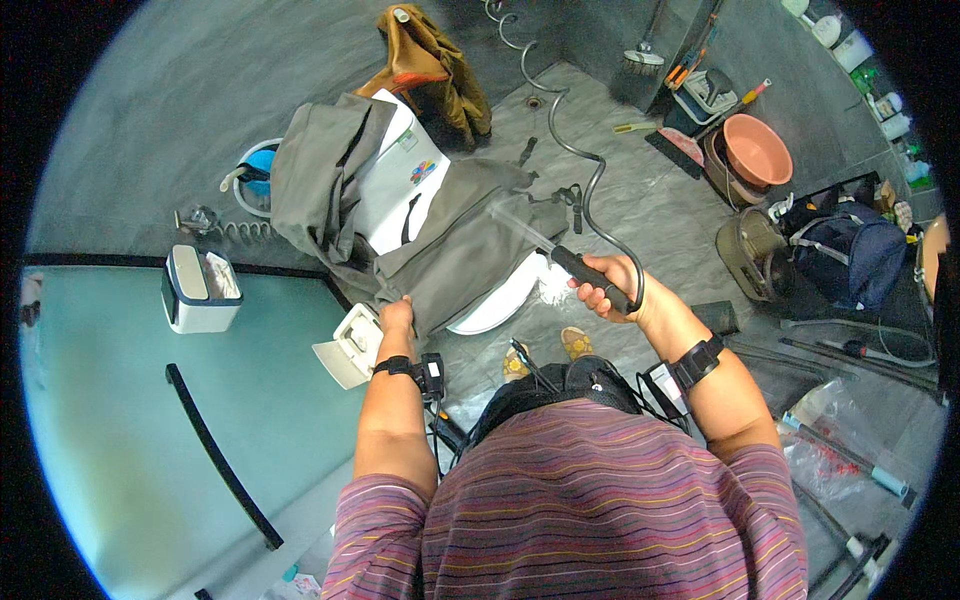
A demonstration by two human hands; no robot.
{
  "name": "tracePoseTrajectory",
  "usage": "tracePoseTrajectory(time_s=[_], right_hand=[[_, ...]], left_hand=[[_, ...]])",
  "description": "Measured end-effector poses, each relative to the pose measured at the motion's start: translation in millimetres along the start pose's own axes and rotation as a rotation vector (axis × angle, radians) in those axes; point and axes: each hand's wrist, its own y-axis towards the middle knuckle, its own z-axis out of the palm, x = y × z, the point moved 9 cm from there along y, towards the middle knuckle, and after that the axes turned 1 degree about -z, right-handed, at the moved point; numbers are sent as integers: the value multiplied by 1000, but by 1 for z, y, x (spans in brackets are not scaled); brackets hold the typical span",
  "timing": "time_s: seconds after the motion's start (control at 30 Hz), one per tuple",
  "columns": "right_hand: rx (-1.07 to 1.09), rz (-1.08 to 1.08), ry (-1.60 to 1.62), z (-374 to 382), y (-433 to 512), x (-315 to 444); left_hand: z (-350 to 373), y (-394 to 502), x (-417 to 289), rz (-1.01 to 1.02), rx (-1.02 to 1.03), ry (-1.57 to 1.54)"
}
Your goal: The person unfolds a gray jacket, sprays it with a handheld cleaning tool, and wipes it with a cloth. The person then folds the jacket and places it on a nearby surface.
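My right hand (609, 289) is closed around the black grip of a handheld sprayer (585, 271), which is fed by a coiled grey hose (598, 180). Water streams from its tip onto a large grey fabric piece (480, 217) with straps and buckles. My left hand (396, 316) grips the near left edge of that fabric. The fabric is draped over a white toilet, whose rounded rim (499, 304) shows below it and whose white upper part (405, 176) bears a flower decal. Water splashes on the floor beside the rim.
A brown garment (435, 75) hangs behind the toilet. At left are a white bin (202, 292), a paper holder (352, 345) with its lid down and a frosted glass panel (277, 390). Brushes, an orange basin (757, 150), a navy bag (855, 251) and poles stand or lie at right.
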Motion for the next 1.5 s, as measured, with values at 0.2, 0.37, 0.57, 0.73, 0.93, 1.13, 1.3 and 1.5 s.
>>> tracePoseTrajectory(time_s=[0.2, 0.37, 0.57, 0.73, 0.93, 1.13, 1.3, 1.5], right_hand=[[-39, -152, 85, 44, 7, -21], [-72, -168, 117, 74, 16, -22], [-102, -55, -65, 105, 23, -36], [-126, 4, -119, 119, 29, -54], [-58, 41, -168, 138, 34, -70], [-81, 8, -106, 134, 40, -52], [-206, -138, -27, 124, 55, -4], [-202, -140, -11, 135, 82, 13]], left_hand=[[-31, -41, -31, 237, 72, 275], [-41, -51, -10, 176, 75, 202], [-45, -53, -4, 131, 108, 160], [-46, -55, -7, 103, 114, 167], [-46, -58, -11, 84, 121, 152], [-49, -65, -15, 116, 103, 158], [-47, -65, -13, 141, 117, 196], [-41, -60, -7, 165, 116, 174]])
